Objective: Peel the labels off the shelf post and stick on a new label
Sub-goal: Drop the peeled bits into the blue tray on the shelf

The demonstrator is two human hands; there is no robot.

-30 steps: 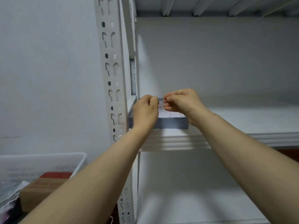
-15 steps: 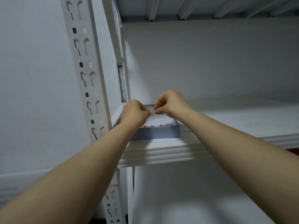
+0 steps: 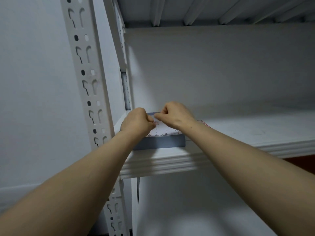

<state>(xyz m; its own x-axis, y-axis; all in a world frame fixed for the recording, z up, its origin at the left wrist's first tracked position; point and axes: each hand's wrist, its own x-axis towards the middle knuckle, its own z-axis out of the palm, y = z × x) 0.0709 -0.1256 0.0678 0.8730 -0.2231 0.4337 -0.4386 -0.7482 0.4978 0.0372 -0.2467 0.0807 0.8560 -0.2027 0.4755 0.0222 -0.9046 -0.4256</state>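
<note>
Both hands are up at the middle of the frame, meeting over a shallow grey tray [image 3: 163,143] that sits at the left end of the white shelf [image 3: 238,133]. The left hand [image 3: 136,122] is curled into a loose fist, its fingers [image 3: 150,119] pinched tight on something small and pale. The right hand [image 3: 175,114] is curled the same way just to the right of it, fingers [image 3: 159,116] nipped together on that same small thing between the 2 hands. It looks like a label or its backing strip, but it is too small and blurred to say which.

Inside the tray lies a white sheet [image 3: 163,131] speckled with tiny dark scraps. No writing on it can be read. Just right of the right wrist, a bit of paper with red printed marks [image 3: 203,122] lies on the shelf, also illegible.

The shelf post [image 3: 88,79], white with paired keyhole slots and round holes, runs from the top of the frame down the left-centre. Behind it, the rear upright carries a grey, speckled patch [image 3: 126,89] directly above the left hand, likely label residue, though the view is too soft to be sure. Both forearms reach in from the bottom corners, and a second shelf [image 3: 204,12] with ribs underneath spans the top.
</note>
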